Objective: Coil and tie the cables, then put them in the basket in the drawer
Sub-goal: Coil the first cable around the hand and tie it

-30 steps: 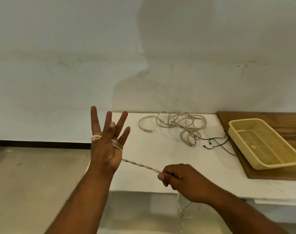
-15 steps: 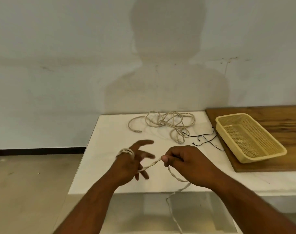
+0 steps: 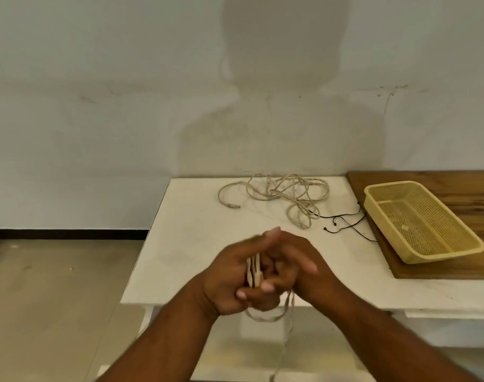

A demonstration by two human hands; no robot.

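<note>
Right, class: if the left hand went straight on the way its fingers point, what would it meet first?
Probably the tangled beige cable on the white table; the left hand points forward and slightly right, though its height is unclear.

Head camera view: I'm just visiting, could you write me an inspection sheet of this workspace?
Surface: white table, wooden board on its right side.
Job's things: yellow basket on the board, empty; drawer not seen.
Clutter: nothing seen.
Grippers: left hand has beige turns round its fingers; right hand pressed against it; blur hides both grips.
Cables: held cable droops below the table edge; beige tangle and thin black cable lie loose at the back.
Surroundings: white wall, grey floor, person's shadow.
</note>
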